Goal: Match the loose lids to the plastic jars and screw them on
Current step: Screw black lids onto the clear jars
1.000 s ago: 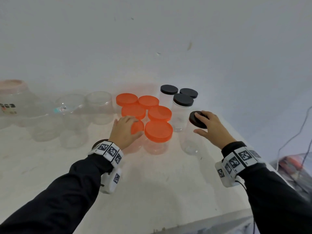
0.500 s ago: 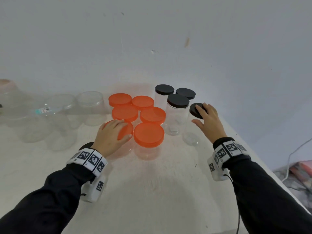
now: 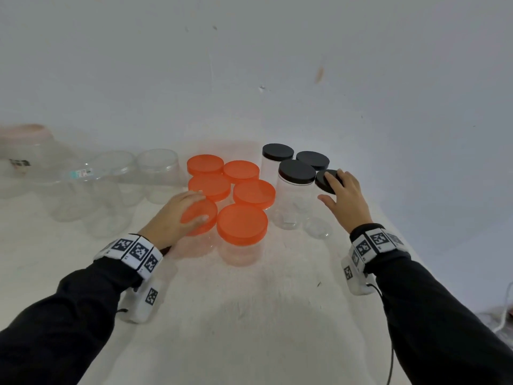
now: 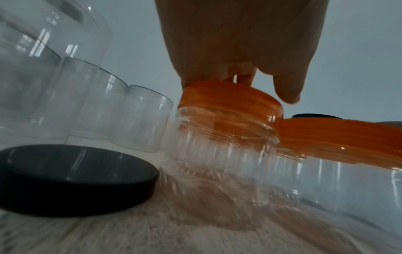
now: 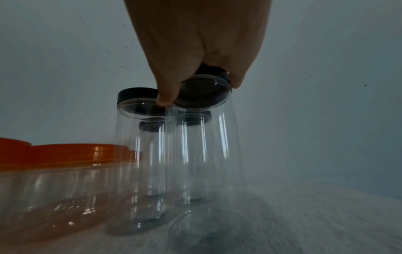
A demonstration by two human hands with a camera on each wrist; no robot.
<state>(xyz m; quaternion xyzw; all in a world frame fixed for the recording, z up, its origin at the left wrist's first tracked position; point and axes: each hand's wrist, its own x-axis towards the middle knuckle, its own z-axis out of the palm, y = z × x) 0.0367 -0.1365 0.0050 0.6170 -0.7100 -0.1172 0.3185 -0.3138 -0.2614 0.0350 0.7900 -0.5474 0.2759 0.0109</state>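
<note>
Several clear jars with orange lids [image 3: 242, 224] stand mid-table, and three black-lidded tall jars [image 3: 296, 173] are grouped to their right. My left hand [image 3: 183, 212] lies over the nearest-left orange lid [image 3: 202, 218], fingers curled on its rim; the left wrist view shows this lid [image 4: 230, 96] on its clear jar [image 4: 217, 154]. My right hand [image 3: 341, 193] grips a black lid [image 3: 324, 180] on a fourth tall jar [image 3: 316, 232]. In the right wrist view my thumb and fingers clasp that lid [image 5: 204, 89] atop the jar [image 5: 202, 146].
Open, lidless clear jars [image 3: 158, 173] stand in a row at the left, seen also as clear jars [image 4: 143, 118] from the wrist. A loose black lid [image 4: 76, 180] lies on the table under my left wrist. The wall is close behind; a cable [image 3: 505, 315] hangs off the right edge.
My right hand has slid the black-lidded jar back, closer to the other black-lidded jars. The left hand stays on the same orange lid.
</note>
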